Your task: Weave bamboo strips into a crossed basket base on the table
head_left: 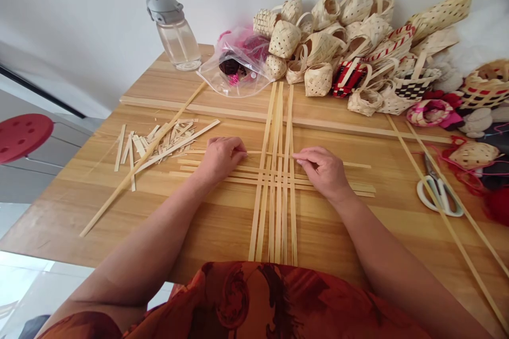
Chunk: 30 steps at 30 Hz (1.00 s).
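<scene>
Several pale bamboo strips (274,212) run lengthwise toward my body and cross several crosswise strips (363,190) in a woven grid on the table. Above that crossing lies one more crosswise strip (254,152), passing through the lengthwise ones. My left hand (225,156) pinches this strip on the left of the grid. On the right side my right hand (322,169) has its thumb and forefinger closed on the same strip. The strip's right end (358,165) shows past my right hand. Parts of the crosswise strips are hidden under my hands.
Cut scraps (170,140) and a long strip (139,164) lie at left. Behind are a long wooden lath (230,111), a water bottle (177,37), a plastic bag (242,63) and several small woven baskets (318,79). Scissors (439,190) lie at right under long strips (449,222).
</scene>
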Available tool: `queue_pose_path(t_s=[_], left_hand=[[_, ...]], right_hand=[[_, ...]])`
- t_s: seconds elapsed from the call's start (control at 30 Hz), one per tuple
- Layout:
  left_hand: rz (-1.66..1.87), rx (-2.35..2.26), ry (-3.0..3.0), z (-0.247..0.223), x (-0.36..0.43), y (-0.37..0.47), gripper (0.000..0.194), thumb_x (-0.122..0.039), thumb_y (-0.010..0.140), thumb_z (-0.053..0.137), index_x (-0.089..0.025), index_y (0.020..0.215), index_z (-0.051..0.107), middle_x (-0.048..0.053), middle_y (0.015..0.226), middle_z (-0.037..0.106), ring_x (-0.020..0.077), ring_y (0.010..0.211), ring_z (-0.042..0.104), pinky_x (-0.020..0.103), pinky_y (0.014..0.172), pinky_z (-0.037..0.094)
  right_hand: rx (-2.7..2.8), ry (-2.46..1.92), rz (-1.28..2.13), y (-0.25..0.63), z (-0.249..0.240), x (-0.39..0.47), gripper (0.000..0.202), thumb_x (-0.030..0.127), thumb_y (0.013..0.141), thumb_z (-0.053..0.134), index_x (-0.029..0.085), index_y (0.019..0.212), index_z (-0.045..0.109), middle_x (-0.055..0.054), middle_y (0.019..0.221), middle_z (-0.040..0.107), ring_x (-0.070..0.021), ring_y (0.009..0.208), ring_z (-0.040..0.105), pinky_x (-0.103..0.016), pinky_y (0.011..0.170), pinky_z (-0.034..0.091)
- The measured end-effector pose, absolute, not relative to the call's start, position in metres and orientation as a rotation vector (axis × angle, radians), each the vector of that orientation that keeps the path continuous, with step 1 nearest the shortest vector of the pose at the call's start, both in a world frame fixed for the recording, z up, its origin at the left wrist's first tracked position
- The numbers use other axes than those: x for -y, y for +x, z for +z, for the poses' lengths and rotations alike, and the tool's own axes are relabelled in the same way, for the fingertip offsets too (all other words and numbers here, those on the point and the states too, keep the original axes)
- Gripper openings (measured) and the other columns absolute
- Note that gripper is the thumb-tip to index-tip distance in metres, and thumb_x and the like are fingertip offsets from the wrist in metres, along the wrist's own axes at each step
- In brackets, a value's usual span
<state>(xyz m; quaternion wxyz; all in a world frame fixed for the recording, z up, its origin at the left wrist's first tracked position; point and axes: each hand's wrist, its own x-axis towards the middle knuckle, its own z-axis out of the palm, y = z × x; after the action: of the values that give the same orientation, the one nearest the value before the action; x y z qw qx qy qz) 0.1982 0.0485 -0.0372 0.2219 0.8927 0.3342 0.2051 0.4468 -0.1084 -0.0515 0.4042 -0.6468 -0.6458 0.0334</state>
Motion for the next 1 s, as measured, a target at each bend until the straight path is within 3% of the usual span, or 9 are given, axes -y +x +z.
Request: queue_pose_path(t_s=[0.13,0.27,0.57,0.67,0.77,0.87,1.0], left_hand=[[0.605,-0.907,2.413,-0.038,-0.048,0.2,0.004,-0.024,0.082,0.066,-0.021,0.081,0.068,0.0,0.082,0.072,0.0184,0.079,0.065,0.032,0.081,0.046],[0.607,-0.874,2.36,-0.037,-0.045,0.199,0.018,-0.021,0.087,0.056,-0.022,0.094,0.072,0.002,0.089,0.073,0.0179,0.084,0.066,0.031,0.083,0.048],[0.249,-0.884,2.311,-0.023,-0.039,0.194,0.021,-0.016,0.087,0.054,-0.025,0.09,0.073,0.0,0.093,0.076,0.0195,0.091,0.068,0.034,0.089,0.048],[0.286,-0.907,2.407,-0.021,-0.032,0.196,0.02,-0.016,0.088,0.055,-0.024,0.088,0.073,0.001,0.094,0.075,0.021,0.092,0.067,0.039,0.094,0.044],[0.429,-0.859,2.574,-0.025,-0.018,0.204,0.015,-0.025,0.09,0.061,-0.025,0.099,0.073,0.005,0.106,0.071,0.0254,0.103,0.062,0.045,0.097,0.041],[0.458,-0.676,2.596,-0.034,-0.004,0.213,0.034,-0.039,0.085,0.072,-0.022,0.114,0.066,0.009,0.114,0.065,0.027,0.109,0.057,0.043,0.097,0.043],[0.422,-0.68,2.555,-0.043,0.003,0.223,0.057,-0.049,0.07,0.083,-0.018,0.112,0.062,0.011,0.112,0.059,0.029,0.109,0.053,0.042,0.098,0.045]], right_hand=[[1.634,-1.669,0.087,0.444,-0.048,0.108,0.017,0.018,0.088,0.066,0.027,0.095,0.078,-0.002,0.092,0.076,-0.0214,0.088,0.069,-0.041,0.083,0.056],[1.645,-1.705,0.15,0.442,-0.043,0.11,0.017,0.019,0.089,0.063,0.027,0.096,0.077,-0.002,0.088,0.076,-0.0209,0.083,0.068,-0.041,0.08,0.054],[1.72,-1.78,0.499,0.45,-0.036,0.12,0.022,0.018,0.09,0.059,0.029,0.097,0.077,0.0,0.095,0.076,-0.0192,0.086,0.07,-0.037,0.079,0.054],[1.752,-1.778,0.442,0.446,-0.033,0.12,0.018,0.019,0.09,0.059,0.027,0.094,0.076,-0.001,0.092,0.075,-0.0201,0.084,0.068,-0.038,0.08,0.053],[1.798,-1.768,0.301,0.437,-0.032,0.12,0.012,0.021,0.088,0.063,0.024,0.095,0.073,-0.004,0.093,0.073,-0.0231,0.09,0.065,-0.042,0.085,0.051],[1.815,-1.749,0.238,0.428,-0.034,0.119,0.017,0.022,0.087,0.066,0.023,0.103,0.069,-0.006,0.099,0.071,-0.0253,0.096,0.063,-0.045,0.089,0.05],[1.829,-1.744,0.164,0.417,-0.037,0.118,0.025,0.023,0.087,0.066,0.023,0.111,0.066,-0.009,0.108,0.067,-0.0283,0.103,0.06,-0.048,0.092,0.048]])
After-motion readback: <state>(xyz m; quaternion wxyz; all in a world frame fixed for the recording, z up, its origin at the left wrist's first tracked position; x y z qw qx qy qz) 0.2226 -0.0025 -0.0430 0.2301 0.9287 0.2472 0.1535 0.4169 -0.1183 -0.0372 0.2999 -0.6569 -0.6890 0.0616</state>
